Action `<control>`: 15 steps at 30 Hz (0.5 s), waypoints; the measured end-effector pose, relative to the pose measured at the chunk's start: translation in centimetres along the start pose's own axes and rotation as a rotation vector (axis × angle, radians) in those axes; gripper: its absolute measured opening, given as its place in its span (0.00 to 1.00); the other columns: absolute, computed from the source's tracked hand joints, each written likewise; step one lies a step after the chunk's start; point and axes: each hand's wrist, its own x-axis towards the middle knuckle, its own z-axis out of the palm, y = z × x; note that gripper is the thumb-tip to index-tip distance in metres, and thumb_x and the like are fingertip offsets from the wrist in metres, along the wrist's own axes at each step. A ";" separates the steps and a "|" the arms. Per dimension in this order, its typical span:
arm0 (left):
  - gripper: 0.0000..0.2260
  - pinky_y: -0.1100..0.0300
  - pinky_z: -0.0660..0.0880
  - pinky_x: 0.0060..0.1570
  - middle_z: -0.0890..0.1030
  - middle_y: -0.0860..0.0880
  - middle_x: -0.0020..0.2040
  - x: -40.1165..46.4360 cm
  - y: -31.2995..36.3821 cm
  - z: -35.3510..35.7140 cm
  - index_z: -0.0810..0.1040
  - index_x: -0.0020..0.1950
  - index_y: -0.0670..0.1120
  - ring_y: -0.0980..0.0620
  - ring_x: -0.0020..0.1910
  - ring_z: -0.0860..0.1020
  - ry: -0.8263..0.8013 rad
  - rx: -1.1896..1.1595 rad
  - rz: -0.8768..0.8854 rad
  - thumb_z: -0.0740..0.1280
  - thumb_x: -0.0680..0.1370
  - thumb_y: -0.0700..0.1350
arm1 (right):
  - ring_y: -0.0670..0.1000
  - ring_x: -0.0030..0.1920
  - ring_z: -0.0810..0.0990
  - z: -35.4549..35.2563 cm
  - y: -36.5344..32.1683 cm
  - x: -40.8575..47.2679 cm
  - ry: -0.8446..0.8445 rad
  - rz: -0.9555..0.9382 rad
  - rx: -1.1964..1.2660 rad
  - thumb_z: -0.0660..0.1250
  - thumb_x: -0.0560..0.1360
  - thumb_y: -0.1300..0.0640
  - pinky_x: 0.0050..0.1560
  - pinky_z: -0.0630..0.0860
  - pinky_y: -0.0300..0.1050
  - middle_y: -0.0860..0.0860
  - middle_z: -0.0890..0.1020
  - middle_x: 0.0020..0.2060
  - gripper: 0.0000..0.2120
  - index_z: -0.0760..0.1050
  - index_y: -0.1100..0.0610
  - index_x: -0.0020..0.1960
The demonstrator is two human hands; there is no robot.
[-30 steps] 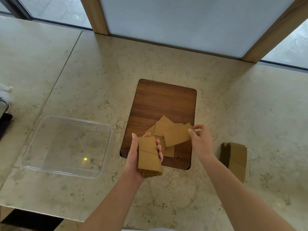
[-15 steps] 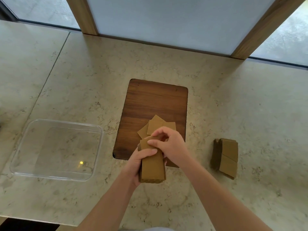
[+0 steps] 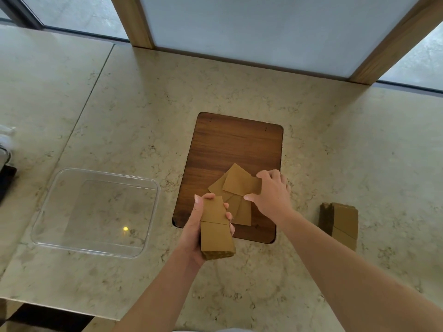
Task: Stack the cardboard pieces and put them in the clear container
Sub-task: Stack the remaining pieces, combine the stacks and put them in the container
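My left hand [image 3: 195,232] grips a thick stack of brown cardboard pieces [image 3: 215,232] above the counter, just in front of the wooden board [image 3: 230,144]. My right hand [image 3: 272,196] pinches a single cardboard piece [image 3: 242,185] over the board's near right part. Several loose cardboard pieces [image 3: 236,204] lie overlapping on the board under it. The clear container [image 3: 153,188] sits empty on the counter to the left of the board.
A second stack of cardboard pieces [image 3: 340,221] lies on the marble counter at the right. A window frame and wooden posts [image 3: 134,20] run along the back. Dark and white objects [image 3: 6,168] sit at the far left edge. The counter's front edge is near my elbows.
My right hand laid a piece on the stack in my left hand, then moved back to the board and took hold of another single piece.
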 end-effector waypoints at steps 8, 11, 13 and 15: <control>0.21 0.47 0.81 0.43 0.81 0.40 0.51 -0.4 0.0 -0.4 0.78 0.62 0.51 0.44 0.44 0.80 0.026 0.095 0.013 0.71 0.75 0.62 | 0.50 0.42 0.77 -0.4 0.3 -1.2 -0.083 0.136 0.468 0.74 0.76 0.51 0.36 0.69 0.41 0.49 0.79 0.44 0.09 0.75 0.49 0.50; 0.21 0.47 0.81 0.44 0.81 0.40 0.51 -0.5 -0.1 -0.7 0.77 0.64 0.51 0.44 0.45 0.81 0.033 0.097 0.008 0.72 0.76 0.61 | 0.54 0.48 0.83 -1.2 0.5 -2.2 -0.113 0.164 0.678 0.72 0.78 0.52 0.47 0.81 0.51 0.52 0.83 0.47 0.05 0.78 0.53 0.50; 0.21 0.46 0.81 0.44 0.82 0.40 0.51 -0.5 -0.2 -0.8 0.78 0.63 0.50 0.43 0.45 0.81 0.050 0.094 0.006 0.74 0.75 0.59 | 0.55 0.49 0.84 -1.8 0.3 -3.1 -0.181 0.218 0.820 0.70 0.80 0.53 0.53 0.83 0.55 0.55 0.84 0.48 0.05 0.78 0.55 0.49; 0.21 0.46 0.82 0.44 0.83 0.40 0.51 -0.4 -0.5 -0.7 0.78 0.63 0.50 0.43 0.44 0.82 0.072 0.101 0.006 0.75 0.75 0.58 | 0.51 0.47 0.84 -2.5 -0.1 -4.2 -0.243 0.263 0.918 0.69 0.81 0.54 0.51 0.84 0.51 0.54 0.84 0.47 0.06 0.77 0.56 0.48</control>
